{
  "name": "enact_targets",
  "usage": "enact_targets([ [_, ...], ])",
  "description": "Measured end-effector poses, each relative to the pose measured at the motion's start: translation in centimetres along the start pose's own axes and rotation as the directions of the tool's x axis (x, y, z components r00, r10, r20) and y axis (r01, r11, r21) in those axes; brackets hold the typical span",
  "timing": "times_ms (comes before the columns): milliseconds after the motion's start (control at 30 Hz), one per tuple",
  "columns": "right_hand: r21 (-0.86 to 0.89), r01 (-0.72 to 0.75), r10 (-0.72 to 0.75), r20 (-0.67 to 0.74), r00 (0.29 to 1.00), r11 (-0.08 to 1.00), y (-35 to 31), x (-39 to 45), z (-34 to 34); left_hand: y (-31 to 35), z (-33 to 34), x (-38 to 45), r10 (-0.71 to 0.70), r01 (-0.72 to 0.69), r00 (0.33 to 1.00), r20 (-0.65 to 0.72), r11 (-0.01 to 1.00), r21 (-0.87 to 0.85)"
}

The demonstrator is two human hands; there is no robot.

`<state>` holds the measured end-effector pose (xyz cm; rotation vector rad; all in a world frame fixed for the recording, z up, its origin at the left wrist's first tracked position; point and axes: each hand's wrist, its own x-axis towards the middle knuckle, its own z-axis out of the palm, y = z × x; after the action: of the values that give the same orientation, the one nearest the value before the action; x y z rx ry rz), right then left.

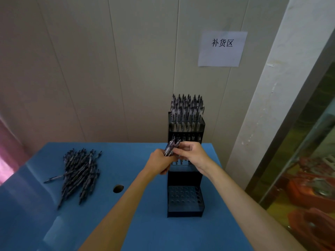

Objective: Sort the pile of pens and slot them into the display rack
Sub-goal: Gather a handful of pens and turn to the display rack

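Note:
A black stepped display rack (185, 180) stands on the blue table (145, 223) against the wall. Its top tier is full of upright pens (187, 109). The lowest tier shows empty holes (184, 196). In front of the middle tier my left hand (160, 163) grips a small bundle of dark pens (170, 148), tips pointing up. My right hand (191, 153) pinches one pen of that bundle at its upper end. A pile of loose dark pens (79, 171) lies on the table to the left.
A round hole (118, 188) is cut in the table between the pile and the rack. A paper sign (222, 48) hangs on the wall above. To the right, past a white pillar, orange objects (311, 192) lie behind glass.

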<state>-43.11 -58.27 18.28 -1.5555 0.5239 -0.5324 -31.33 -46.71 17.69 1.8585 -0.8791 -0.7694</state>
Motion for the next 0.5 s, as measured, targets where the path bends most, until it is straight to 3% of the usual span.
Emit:
enact_targets([
  [367,0.136,0.123,-0.102,-0.151,0.983,0.983,-0.5,-0.4,0.8,1.0,0.0,0.5,0.065,-0.059,0.996,-0.063,0.995,0.084],
  [500,0.171,0.147,-0.097,-0.269,0.958,0.974,-1.6,-0.2,0.1,0.0,-0.4,1.0,0.053,-0.038,0.995,-0.085,0.985,0.166],
])
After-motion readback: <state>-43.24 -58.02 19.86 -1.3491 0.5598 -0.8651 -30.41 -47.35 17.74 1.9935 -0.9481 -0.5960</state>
